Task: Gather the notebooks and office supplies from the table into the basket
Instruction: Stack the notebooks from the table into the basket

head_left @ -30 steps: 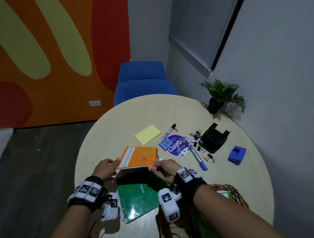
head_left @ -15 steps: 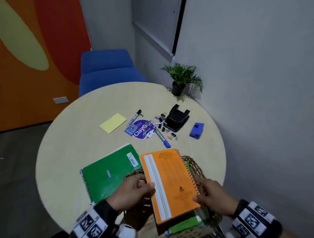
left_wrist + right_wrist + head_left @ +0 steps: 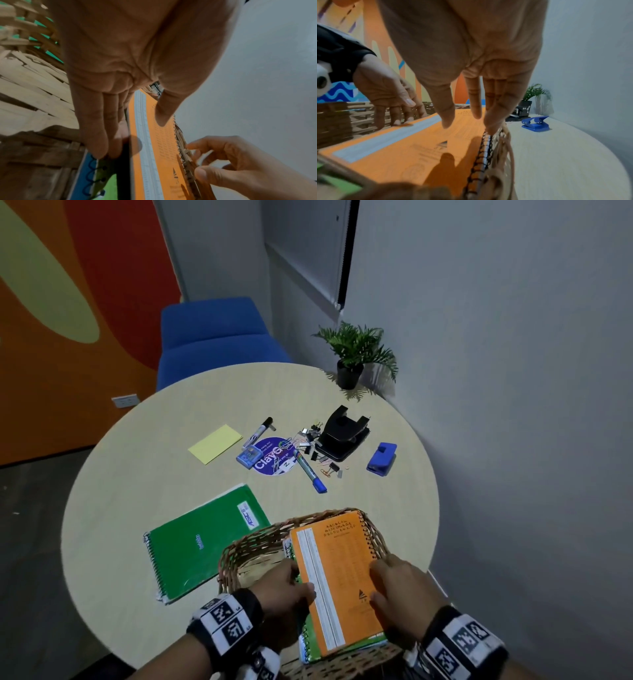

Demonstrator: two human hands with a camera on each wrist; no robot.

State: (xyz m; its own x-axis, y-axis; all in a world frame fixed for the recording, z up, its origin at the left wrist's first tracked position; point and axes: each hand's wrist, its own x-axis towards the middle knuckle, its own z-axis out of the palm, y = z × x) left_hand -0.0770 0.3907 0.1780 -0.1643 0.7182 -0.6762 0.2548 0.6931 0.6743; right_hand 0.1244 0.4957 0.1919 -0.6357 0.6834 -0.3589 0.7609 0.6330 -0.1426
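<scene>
An orange spiral notebook [image 3: 337,580] lies flat inside the wicker basket [image 3: 260,539], on top of green and blue notebooks [image 3: 308,652]. My left hand [image 3: 305,587] has straight fingers resting along the orange notebook's [image 3: 154,155] left edge, with the thumb lifted over the cover. My right hand [image 3: 376,580] hovers at the spiral edge [image 3: 486,146], its fingers straight and the thumb off the cover. A large green spiral notebook [image 3: 205,542] lies on the table to the basket's left. Neither hand grips anything.
Farther back on the round table [image 3: 137,474] lie a yellow sticky pad [image 3: 215,444], two markers, a purple round sticker [image 3: 274,455], loose clips, a black hole punch [image 3: 344,436] and a blue punch [image 3: 382,458]. A potted plant [image 3: 352,361] stands by the wall.
The orange notebook went from above the green one, across to the right, and down into the basket. Both hands have loosened from its edges.
</scene>
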